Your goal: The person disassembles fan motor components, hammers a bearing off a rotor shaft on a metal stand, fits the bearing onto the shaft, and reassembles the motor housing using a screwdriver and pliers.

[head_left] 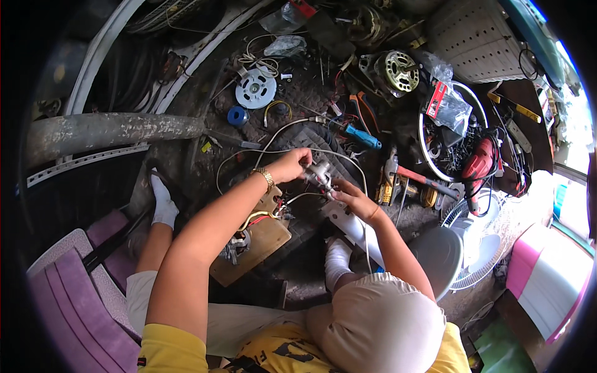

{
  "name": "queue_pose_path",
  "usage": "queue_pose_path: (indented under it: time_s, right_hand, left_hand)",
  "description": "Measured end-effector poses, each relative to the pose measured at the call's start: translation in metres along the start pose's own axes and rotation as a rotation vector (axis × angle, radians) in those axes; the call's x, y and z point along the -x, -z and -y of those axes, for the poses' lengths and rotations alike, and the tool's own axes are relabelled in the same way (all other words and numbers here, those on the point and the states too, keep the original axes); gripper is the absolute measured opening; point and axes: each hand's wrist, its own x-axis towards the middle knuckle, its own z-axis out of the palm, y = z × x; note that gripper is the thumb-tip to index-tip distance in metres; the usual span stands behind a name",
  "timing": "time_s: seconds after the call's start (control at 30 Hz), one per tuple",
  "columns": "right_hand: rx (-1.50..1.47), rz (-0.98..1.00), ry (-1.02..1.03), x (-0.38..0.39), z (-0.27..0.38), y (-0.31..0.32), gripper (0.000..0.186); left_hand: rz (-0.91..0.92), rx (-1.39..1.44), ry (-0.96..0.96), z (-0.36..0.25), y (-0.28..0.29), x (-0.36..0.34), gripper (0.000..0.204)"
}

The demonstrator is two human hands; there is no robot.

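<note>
Between my hands is a silver metal fitting (319, 176) with a rounded body and a narrow lower end; it looks like a fan-motor part, though its exact kind is unclear. My left hand (295, 165), wearing a gold band at the wrist, pinches its upper left side. The fingers of my right hand (354, 198) close round the narrow end. Under my right forearm a long white fan post (356, 229) slants down toward my foot. A wooden board (252, 252) lies below my left hand, carrying a coil with red and yellow wires.
Across the floor lie a blue screwdriver (364, 137), orange-handled pliers (364, 112), a red-handled hammer (426, 180) and a round white disc (255, 88). To the right are a red drill (479, 163), a white-rimmed basin of screws and a fan cage (479, 248). A pale cable loops around my hands.
</note>
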Motion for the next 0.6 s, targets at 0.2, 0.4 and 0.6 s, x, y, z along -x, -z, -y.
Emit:
queue_pose_path:
  time_s: [0.2,0.4,0.6]
  right_hand:
    - [0.650,-0.122,0.389,0.003,-0.022,0.003,0.052]
    - [0.880,-0.334,0.279,0.016,0.007,-0.032,0.040]
    - [1.359,-0.691,0.327,-0.022,0.082,0.059,0.037]
  left_hand:
    - [0.112,0.397,-0.192,-0.039,0.015,-0.022,0.014]
    - [0.058,-0.401,-0.252,-0.053,-0.002,-0.003,0.038]
    - [0.013,-0.682,-0.340,-0.048,0.001,-0.010,0.037]
